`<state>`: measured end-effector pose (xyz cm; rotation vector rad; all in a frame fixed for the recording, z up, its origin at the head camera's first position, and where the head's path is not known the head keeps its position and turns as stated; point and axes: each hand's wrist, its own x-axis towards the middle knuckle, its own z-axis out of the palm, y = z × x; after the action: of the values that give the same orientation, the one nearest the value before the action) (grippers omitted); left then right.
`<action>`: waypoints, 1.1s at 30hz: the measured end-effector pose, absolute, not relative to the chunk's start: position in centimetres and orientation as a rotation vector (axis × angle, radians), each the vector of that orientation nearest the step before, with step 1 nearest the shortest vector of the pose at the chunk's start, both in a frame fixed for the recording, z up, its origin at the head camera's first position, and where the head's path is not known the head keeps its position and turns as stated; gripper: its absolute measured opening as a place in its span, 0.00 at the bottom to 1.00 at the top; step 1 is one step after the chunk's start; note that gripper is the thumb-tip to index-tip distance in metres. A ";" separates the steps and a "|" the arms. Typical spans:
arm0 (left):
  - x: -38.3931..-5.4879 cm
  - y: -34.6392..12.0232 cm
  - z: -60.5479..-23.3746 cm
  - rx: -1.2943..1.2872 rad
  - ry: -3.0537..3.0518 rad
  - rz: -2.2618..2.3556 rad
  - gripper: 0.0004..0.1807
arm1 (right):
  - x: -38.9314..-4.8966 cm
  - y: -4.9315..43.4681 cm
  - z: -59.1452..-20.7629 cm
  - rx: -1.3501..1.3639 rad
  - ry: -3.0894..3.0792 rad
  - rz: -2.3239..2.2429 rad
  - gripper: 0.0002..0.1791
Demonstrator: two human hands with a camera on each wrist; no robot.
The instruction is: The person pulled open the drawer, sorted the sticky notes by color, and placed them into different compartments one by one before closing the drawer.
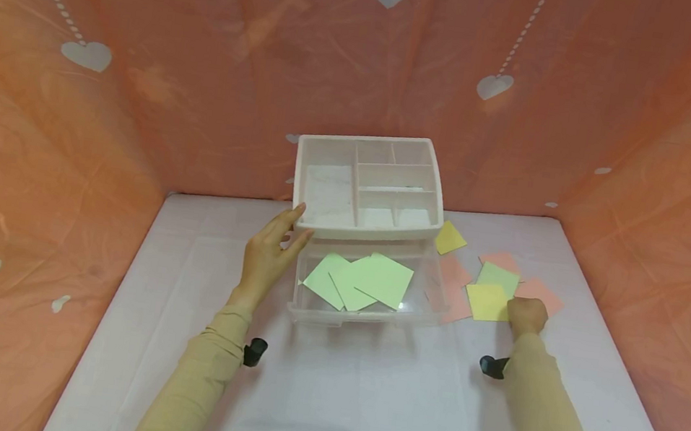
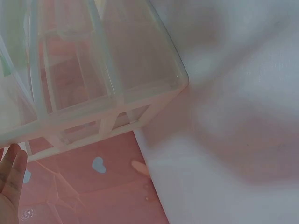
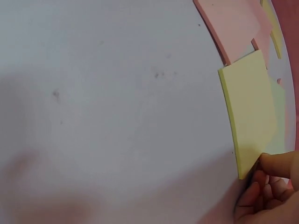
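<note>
My left hand touches the left front corner of a white compartmented organizer box, its fingers extended along the side. In the left wrist view those fingers lie at the rim of the box's frame. Below the top tray a clear drawer stands pulled out, with several green sticky note pads overlapping inside it. To the right of the box, my right hand pinches the near right corner of a yellow sticky note pad, thumb on top and fingers curled under the edge.
Around the yellow pad lie a green pad, several pink pads and another yellow pad by the box's right side. A white cloth covers the table. Orange heart-patterned sheets hang at the back and sides.
</note>
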<state>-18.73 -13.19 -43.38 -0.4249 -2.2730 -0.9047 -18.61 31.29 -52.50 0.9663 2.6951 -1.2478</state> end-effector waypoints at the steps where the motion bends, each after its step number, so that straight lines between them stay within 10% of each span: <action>1: -18.7 -13.2 -43.4 -0.425 -2.273 -0.904 0.26 | -18.6 31.3 -52.5 0.969 2.694 -1.246 0.24; 33: -18.7 -13.2 -43.4 -0.432 -2.269 -0.930 0.25 | -19.1 30.9 -52.2 1.032 2.553 -1.657 0.19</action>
<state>-18.74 -13.23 -43.43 -0.4324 -2.2689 -0.9304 -19.11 30.88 -52.22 1.0322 2.5532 -1.6568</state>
